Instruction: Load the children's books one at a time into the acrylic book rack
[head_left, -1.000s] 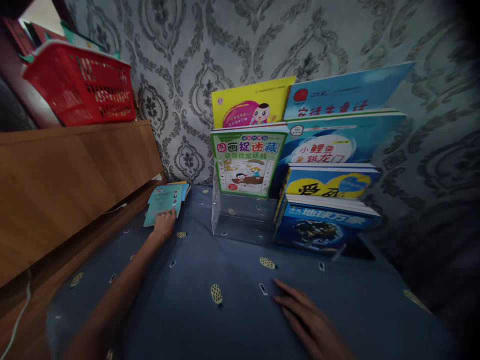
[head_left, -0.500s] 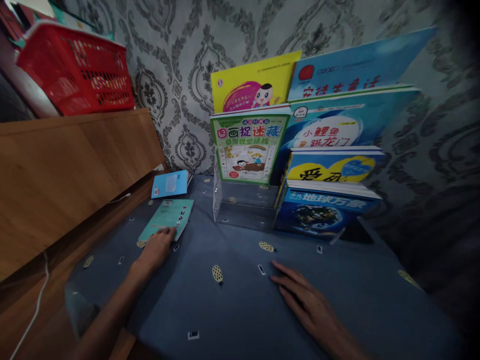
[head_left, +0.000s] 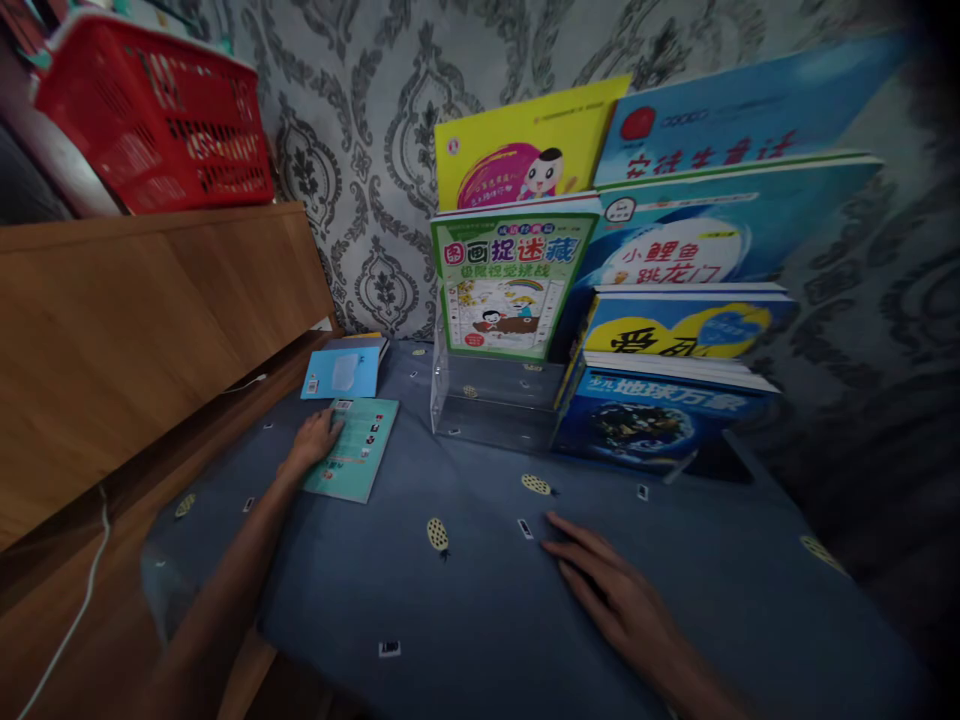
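My left hand point(head_left: 316, 440) rests on the left edge of a thin teal-green book point(head_left: 358, 460), which lies flat with its barcode end away from me. Its fingers reach over the cover near the top corner; the thumb is hard to make out. Just beyond lies a light blue book point(head_left: 341, 373) on a small pile. My right hand point(head_left: 607, 590) lies on the dark blue tablecloth point(head_left: 465, 620), fingers spread and holding nothing. In front of it stands a clear acrylic book rack point(head_left: 491, 425).
On the rack's left stand a green picture book point(head_left: 506, 300) and a yellow book point(head_left: 525, 150). Several blue books, one with a globe cover point(head_left: 645, 425), fill the right side. A red basket point(head_left: 157, 120) sits on a wooden headboard point(head_left: 150, 320); a white cable point(head_left: 86, 590) hangs at left.
My left hand has moved from the near right part of the teal-green book to its left edge. The book has turned a little and its near end shifted right. My right hand stays put.
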